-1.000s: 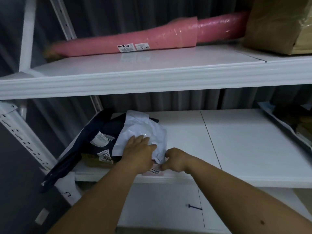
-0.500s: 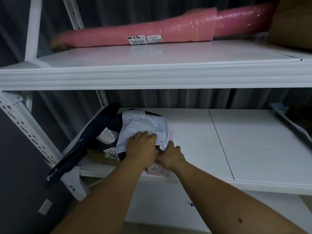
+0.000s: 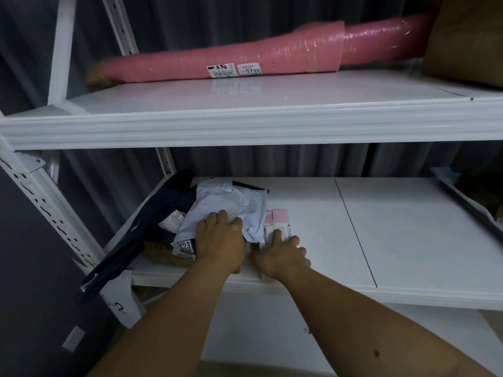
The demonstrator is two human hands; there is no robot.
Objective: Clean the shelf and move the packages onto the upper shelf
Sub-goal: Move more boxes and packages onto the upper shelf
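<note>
A crumpled white mailer lies on top of a dark navy bag and a brown box at the left end of the lower shelf. My left hand rests on the white mailer, fingers bent down onto it and thumb hidden. A flat pink package sticks out to the right from under the pile. My right hand lies on top of it with its fingers spread forward. The upper shelf is just above.
A long pink wrapped roll with labels lies along the back of the upper shelf, and a brown package sits at its right end. A dark tray-like item is on the lower shelf's far right. A paper tag hangs off the left post.
My right hand has uncurled and slid forward onto the pink package, more of which now shows to the right of the pile. My left hand stays on the white mailer.
</note>
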